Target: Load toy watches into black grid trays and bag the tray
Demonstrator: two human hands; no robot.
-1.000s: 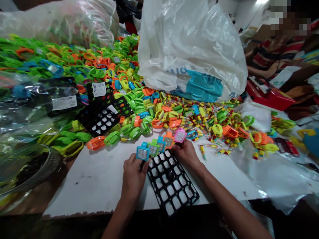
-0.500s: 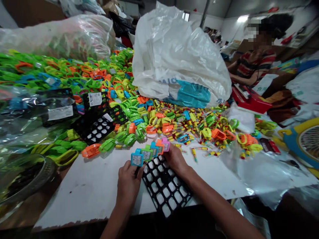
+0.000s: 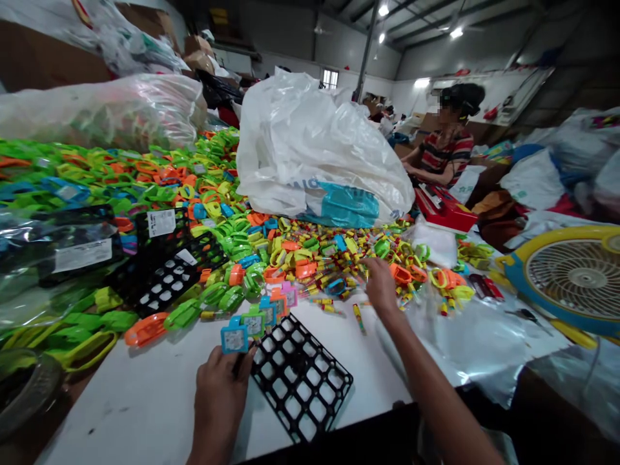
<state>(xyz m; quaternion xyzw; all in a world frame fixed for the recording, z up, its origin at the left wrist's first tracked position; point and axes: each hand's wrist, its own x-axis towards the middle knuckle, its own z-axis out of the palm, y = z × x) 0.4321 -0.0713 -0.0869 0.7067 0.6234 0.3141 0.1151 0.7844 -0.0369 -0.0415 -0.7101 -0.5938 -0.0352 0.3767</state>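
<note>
My left hand (image 3: pixel 219 386) is closed on the near-left corner of a black plastic grid tray (image 3: pixel 299 363), which lies tilted over the white tabletop. Along the tray's far-left edge sits a row of toy watches in blue, green, orange and pink; the blue toy watch (image 3: pixel 235 338) is just above my left fingers. My right hand (image 3: pixel 380 285) reaches forward over a pile of small yellow-and-red capped tubes (image 3: pixel 346 265). Its fingers look loosely apart, with nothing visible in them, though the fingertips partly merge with the pile.
A big white plastic bag (image 3: pixel 314 155) stands behind the pile. Heaped colourful watch bands (image 3: pixel 145 171) and more black trays (image 3: pixel 167 281) lie left. On the right are a yellow-and-blue fan (image 3: pixel 581 278), clear plastic bags (image 3: pixel 465 336) and a red box (image 3: pixel 445 210). A co-worker (image 3: pixel 443 148) sits behind.
My right hand has left the pink watch at the tray's far end and moved right and forward to the tube pile. My left hand stays at the tray. The camera view has shifted up and right.
</note>
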